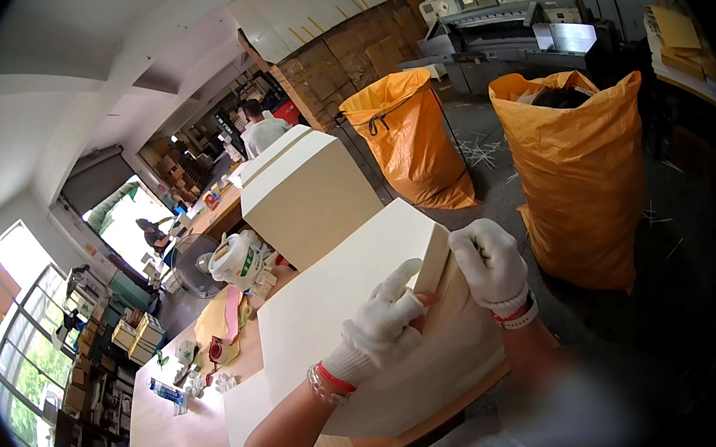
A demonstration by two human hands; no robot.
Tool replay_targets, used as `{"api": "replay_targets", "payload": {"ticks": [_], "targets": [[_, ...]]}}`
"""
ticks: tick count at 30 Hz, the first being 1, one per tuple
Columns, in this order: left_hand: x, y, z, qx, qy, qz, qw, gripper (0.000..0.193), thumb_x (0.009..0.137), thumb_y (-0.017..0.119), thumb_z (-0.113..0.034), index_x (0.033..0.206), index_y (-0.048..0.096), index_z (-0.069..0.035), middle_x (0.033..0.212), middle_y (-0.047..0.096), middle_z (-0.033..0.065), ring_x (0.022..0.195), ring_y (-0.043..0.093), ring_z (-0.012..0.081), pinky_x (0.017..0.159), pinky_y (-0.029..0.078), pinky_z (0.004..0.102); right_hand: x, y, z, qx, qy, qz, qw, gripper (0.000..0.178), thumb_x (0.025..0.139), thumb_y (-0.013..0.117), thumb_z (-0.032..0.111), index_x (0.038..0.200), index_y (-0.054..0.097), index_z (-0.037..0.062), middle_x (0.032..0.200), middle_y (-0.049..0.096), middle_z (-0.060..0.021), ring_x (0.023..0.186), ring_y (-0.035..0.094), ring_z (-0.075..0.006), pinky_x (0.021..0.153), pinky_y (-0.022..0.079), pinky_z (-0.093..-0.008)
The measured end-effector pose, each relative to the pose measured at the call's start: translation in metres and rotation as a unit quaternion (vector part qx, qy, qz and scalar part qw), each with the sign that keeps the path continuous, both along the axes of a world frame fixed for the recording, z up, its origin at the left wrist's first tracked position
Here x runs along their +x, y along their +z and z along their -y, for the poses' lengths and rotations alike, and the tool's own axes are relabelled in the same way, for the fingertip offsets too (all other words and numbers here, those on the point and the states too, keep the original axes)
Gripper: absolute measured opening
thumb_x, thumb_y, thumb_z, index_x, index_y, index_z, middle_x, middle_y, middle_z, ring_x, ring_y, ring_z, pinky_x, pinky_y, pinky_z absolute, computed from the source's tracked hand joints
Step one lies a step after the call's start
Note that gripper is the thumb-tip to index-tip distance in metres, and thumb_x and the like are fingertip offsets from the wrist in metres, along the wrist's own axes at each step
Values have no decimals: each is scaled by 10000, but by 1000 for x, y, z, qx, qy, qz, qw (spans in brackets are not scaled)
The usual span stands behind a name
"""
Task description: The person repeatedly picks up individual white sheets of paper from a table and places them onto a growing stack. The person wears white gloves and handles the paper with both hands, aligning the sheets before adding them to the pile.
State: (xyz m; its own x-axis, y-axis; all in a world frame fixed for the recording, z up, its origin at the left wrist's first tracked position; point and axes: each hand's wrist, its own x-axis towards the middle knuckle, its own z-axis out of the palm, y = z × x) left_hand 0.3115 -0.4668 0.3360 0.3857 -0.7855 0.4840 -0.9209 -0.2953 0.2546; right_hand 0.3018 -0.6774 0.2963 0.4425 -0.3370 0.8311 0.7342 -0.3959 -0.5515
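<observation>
A large stack of cream-white paper sheets lies on the table right in front of me. The upper sheets form a thick layer whose edge shows between my hands. My left hand, in a white knit glove with bare fingertips, grips that edge, its index finger on top and a bare fingertip at the side. At the stack's right corner, my right hand, also gloved, is closed with its fingers curled against the sheets. Its palm side is mostly hidden.
A taller paper block stands behind the stack. Orange sacks stand on the floor to the right. The wooden table holds a white bucket, tape and a bottle. A fan, a large machine and two people are farther back.
</observation>
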Motion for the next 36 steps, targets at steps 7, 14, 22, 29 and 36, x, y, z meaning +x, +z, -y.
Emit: {"api": "replay_targets", "payload": {"ticks": [7,14,22,29,36], "targets": [[-9,4,0,-27,30,-94,995,333,706,807,44,777,496,-53,1380,515,303,1224,599,434,927,548,441,0,-3,1,9,-4,-22,1000,206,926,665,80,741,611,6,661,567,-124,601,565,-282,570,443,-389],[-7,-4,0,-59,45,-111,991,284,707,774,64,907,613,-57,1419,503,290,1220,598,432,919,547,425,0,-3,1,17,7,-29,999,199,920,675,84,746,619,6,665,578,-117,607,578,-269,574,450,-383],[6,-4,-4,-18,-27,-29,999,237,731,758,53,869,596,-53,1408,500,308,1076,667,434,841,577,424,0,-4,1,19,8,-13,1000,182,919,674,75,761,630,-3,679,598,-122,604,588,-267,575,463,-379],[-5,0,-3,-33,24,-94,995,280,705,778,63,838,561,-55,1370,544,252,1260,567,450,947,544,435,1,-6,-1,32,7,-10,999,187,922,673,76,759,628,-3,688,603,-125,614,594,-276,580,465,-381],[-9,3,5,-18,47,-11,999,289,687,777,65,884,598,-45,1343,570,256,1187,621,454,911,558,422,-2,-5,3,29,24,-29,999,197,926,677,89,758,628,-1,691,602,-122,615,594,-266,582,463,-374]]}}
